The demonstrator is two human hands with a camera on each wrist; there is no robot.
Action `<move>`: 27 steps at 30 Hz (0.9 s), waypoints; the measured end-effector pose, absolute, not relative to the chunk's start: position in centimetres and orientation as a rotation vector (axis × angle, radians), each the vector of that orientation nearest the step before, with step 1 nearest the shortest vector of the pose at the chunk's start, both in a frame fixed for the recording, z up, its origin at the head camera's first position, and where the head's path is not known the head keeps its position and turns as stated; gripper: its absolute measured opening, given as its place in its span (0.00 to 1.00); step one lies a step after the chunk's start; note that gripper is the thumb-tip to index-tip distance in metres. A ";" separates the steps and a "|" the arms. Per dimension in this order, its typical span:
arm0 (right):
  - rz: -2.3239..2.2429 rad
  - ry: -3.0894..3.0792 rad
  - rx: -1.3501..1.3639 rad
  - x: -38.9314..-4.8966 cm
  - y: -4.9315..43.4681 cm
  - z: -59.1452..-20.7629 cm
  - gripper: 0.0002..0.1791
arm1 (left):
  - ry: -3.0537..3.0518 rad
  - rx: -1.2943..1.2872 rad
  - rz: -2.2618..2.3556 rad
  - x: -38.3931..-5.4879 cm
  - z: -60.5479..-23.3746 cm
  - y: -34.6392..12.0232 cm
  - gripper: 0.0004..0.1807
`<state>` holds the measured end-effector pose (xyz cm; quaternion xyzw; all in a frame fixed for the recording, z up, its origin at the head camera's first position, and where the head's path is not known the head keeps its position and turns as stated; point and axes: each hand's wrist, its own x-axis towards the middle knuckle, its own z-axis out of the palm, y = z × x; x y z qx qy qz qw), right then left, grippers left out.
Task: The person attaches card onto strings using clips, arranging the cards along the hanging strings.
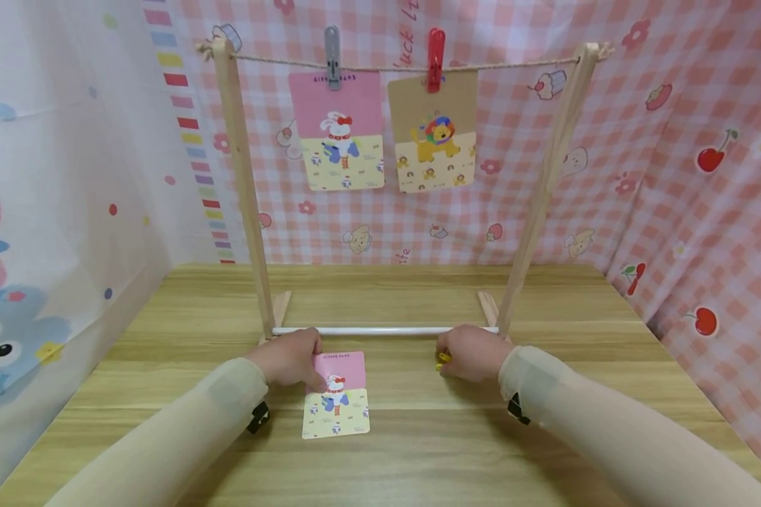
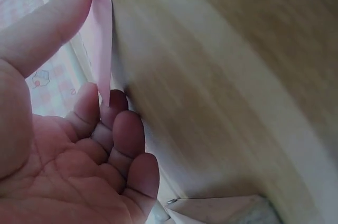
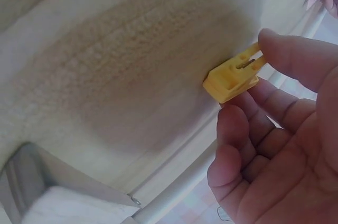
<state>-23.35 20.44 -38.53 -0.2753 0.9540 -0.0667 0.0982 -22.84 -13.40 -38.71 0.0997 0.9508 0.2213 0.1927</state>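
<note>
A pink and yellow card with a rabbit picture is low over the wooden table, or on it; I cannot tell which. My left hand pinches its upper left edge, the thumb on the printed side. Seen from the left wrist, the card is nearly edge-on between thumb and fingers. My right hand holds a yellow clip between thumb and fingers, close to the tabletop. Above, a similar rabbit card hangs by a grey clip, and a brown lion card by a red clip.
A rope runs between two wooden posts, left and right. Low down, a white rod joins them, just beyond both hands. The stand rests on a wooden table. Patterned cloth surrounds it behind and at the sides.
</note>
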 end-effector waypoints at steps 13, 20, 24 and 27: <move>-0.307 2.887 -0.746 -23.3 20.6 -38.3 0.11 | 2.692 0.357 0.664 -23.2 -39.1 -13.9 0.26; -0.345 2.904 -0.744 -23.3 20.7 -38.3 0.13 | 2.711 0.441 0.771 -23.5 -39.2 -14.0 0.16; -0.399 2.911 -0.711 -23.3 20.7 -38.2 0.12 | 2.683 0.430 0.854 -23.5 -38.9 -13.9 0.15; -0.460 2.903 -0.679 -23.3 20.7 -38.1 0.11 | 2.648 0.411 0.920 -23.6 -38.8 -13.8 0.14</move>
